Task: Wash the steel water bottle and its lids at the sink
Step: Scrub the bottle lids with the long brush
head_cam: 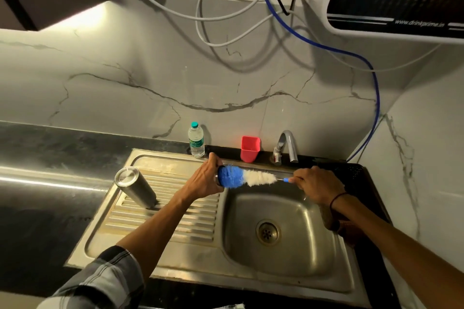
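Currently left hand [203, 180] grips a lid [218, 179] over the sink [288, 268] edge, right hand [315, 184] pinches the brush [244, 178] handle, bottle [136, 187] upended well beyond the left hand; wet lid could slip into the basin.

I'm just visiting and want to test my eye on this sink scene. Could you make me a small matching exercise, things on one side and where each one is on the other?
Things:
1. steel bottle
2. bottle brush
3. pink cup
4. plastic water bottle

Places:
A. between the two hands, over the basin's back edge
B. upside down on the ribbed drainboard
C. by the wall, just left of the tap
D. by the wall, behind the drainboard

Pairs: 1-B, 2-A, 3-C, 4-D
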